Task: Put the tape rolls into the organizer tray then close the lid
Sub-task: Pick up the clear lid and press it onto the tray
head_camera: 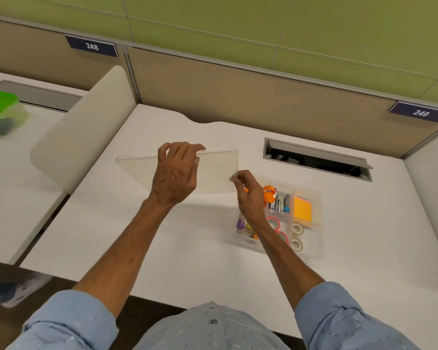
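Left hand (177,170) grips the clear lid (213,170) by its far edge, right hand (248,195) pinches its right edge, beside the open organizer tray (316,223) holding tape rolls (297,228) near the table's (162,248) right edge.

Bright, even light falls from overhead, and my arms throw soft shadows on the desk (187,248). Straight lines bow toward the edges; my fingertips blur slightly.

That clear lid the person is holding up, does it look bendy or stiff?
Probably fairly stiff: the lid stays flat though held only at its far edge by the left hand and its corner by the right hand. Likely light, possibly slippery.
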`<state>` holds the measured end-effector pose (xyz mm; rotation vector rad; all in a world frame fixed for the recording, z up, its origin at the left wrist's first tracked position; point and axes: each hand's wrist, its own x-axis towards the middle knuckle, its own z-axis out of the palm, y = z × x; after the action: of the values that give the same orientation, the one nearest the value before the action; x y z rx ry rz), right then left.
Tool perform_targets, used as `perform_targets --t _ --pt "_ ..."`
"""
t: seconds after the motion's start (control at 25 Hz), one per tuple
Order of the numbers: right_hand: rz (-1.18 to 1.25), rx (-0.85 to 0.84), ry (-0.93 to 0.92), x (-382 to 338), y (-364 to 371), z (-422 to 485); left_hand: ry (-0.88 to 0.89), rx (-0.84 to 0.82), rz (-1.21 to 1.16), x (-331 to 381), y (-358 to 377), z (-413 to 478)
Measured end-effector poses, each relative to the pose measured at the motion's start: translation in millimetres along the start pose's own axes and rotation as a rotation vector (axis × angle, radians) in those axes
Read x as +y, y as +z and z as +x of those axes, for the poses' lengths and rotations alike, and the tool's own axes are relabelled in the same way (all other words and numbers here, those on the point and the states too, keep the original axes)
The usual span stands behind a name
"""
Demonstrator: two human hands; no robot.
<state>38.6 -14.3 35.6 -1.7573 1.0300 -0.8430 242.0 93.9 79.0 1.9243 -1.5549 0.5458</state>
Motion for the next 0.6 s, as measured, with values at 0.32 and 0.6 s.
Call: perform_targets --t 0.32,0.6 --pt "0.165 0.041 0.062 22.9 -77.4 11.9 -0.286 0.031 0.058 60.6 35.4 29.4" --pt "0.251 0.101 0.371 74.6 -176.2 10.5 -0.886 0.001 -0.349 127.1 89.8 -7.1"
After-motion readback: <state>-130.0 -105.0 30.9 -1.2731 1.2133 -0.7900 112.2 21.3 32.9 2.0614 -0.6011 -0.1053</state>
